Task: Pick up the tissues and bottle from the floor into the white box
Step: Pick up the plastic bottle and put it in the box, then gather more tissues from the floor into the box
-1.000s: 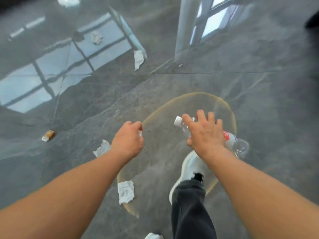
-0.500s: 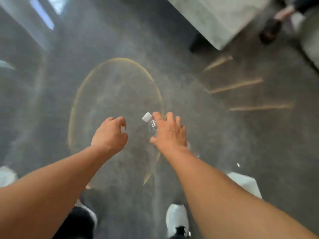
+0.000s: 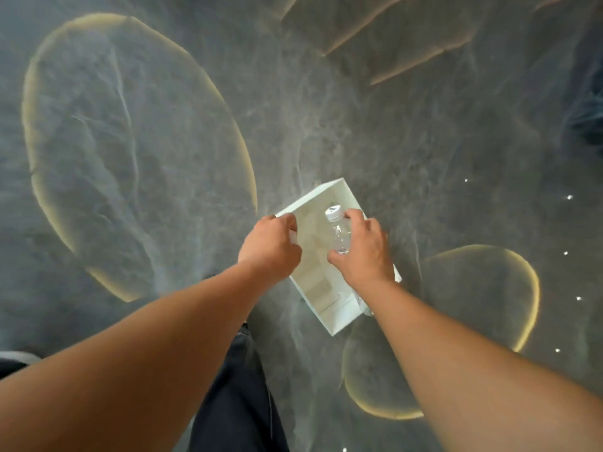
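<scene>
The white box (image 3: 337,318) stands open on the dark marble floor, just ahead of my legs. My right hand (image 3: 367,256) hovers over the box's right side, shut on a clear plastic bottle (image 3: 341,238) whose white cap points away from me. The bottle's lower end pokes out beneath my wrist near the box's right wall. My left hand (image 3: 267,247) is closed over the box's left rim, and a small white bit of tissue (image 3: 294,237) shows at its fingertips. The inside of the box looks bare where it is visible.
Glossy grey marble floor (image 3: 375,151) carries yellow-rimmed oval reflections at left and lower right. My dark trouser leg (image 3: 241,393) is below the hands. A dark blurred shape (image 3: 587,119) sits at the right edge.
I have turned away from the littered floor, and the white box has come into view. Both hands, still closed on bottle and tissue, are now above the box.
</scene>
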`<action>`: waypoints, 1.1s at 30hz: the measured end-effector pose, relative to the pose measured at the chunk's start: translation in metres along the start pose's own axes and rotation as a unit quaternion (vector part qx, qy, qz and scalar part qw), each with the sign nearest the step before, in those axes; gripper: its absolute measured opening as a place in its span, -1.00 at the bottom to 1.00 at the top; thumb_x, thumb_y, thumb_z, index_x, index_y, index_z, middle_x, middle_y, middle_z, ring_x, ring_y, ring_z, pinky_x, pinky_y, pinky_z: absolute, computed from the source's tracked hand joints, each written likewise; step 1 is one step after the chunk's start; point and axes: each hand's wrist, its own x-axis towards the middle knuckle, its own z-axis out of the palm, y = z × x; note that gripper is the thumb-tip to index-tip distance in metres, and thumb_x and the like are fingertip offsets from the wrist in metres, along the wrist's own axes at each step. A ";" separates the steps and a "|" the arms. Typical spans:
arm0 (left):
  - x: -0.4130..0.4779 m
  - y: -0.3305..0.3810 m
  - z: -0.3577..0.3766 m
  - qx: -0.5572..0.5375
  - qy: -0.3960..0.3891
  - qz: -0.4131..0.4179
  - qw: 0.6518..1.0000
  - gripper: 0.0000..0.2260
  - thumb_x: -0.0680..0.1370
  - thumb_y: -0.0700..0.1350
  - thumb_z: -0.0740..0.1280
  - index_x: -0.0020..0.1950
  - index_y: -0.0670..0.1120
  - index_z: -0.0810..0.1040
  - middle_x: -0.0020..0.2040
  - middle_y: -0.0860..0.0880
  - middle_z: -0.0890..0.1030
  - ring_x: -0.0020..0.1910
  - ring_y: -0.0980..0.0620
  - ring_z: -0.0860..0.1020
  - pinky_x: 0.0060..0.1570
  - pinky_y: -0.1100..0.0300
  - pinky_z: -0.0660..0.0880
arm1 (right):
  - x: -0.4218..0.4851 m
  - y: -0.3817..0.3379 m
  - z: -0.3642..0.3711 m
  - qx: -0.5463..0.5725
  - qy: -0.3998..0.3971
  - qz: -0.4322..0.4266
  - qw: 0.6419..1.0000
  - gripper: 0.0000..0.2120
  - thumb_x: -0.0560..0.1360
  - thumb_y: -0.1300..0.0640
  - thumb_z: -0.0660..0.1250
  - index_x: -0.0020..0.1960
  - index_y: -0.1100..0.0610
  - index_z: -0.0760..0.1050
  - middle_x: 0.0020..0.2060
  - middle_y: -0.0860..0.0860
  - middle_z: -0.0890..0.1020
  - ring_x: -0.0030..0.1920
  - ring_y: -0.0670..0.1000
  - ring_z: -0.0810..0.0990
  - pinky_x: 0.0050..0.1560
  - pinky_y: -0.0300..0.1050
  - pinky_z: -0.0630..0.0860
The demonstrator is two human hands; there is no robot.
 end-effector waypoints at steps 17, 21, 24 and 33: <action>-0.009 -0.125 -0.114 -0.009 0.008 -0.049 0.999 -0.52 0.30 -0.11 0.44 0.20 -0.01 0.45 0.12 -0.08 0.50 0.07 -0.11 0.51 0.04 0.12 0.48 | -0.009 -0.119 0.006 -0.084 -0.067 0.009 0.994 -0.43 0.37 0.00 0.43 0.26 -0.03 0.22 0.14 0.09 0.43 0.13 0.19 0.43 -0.13 -0.03 0.38; -0.043 -0.215 -0.217 -0.039 0.069 -0.095 0.992 -0.58 0.32 -0.12 0.43 0.16 -0.03 0.46 0.09 -0.10 0.50 0.07 -0.14 0.53 0.09 0.03 0.51 | -0.025 -0.267 0.020 -0.114 -0.083 -0.095 0.986 -0.52 0.39 -0.01 0.40 0.22 0.01 0.28 0.15 0.08 0.45 0.17 0.21 0.46 0.01 0.04 0.48; -0.082 -0.301 -0.285 -0.080 0.126 -0.148 0.978 -0.62 0.34 -0.13 0.38 0.15 -0.03 0.46 0.10 -0.10 0.48 0.10 -0.15 0.53 0.10 0.01 0.51 | -0.053 -0.400 0.052 -0.149 -0.097 -0.192 0.965 -0.55 0.38 -0.03 0.38 0.19 0.02 0.30 0.13 0.08 0.46 0.16 0.20 0.47 0.03 0.03 0.47; -0.283 -0.632 -0.414 -0.126 0.246 -0.333 0.902 -0.72 0.40 -0.10 0.35 0.10 -0.08 0.53 0.12 -0.20 0.56 0.14 -0.22 0.54 0.08 0.01 0.51 | -0.237 -0.757 0.237 -0.292 -0.185 -0.485 0.803 -0.57 0.40 -0.06 0.39 0.18 0.03 0.35 0.11 0.14 0.50 0.15 0.21 0.51 0.06 0.04 0.47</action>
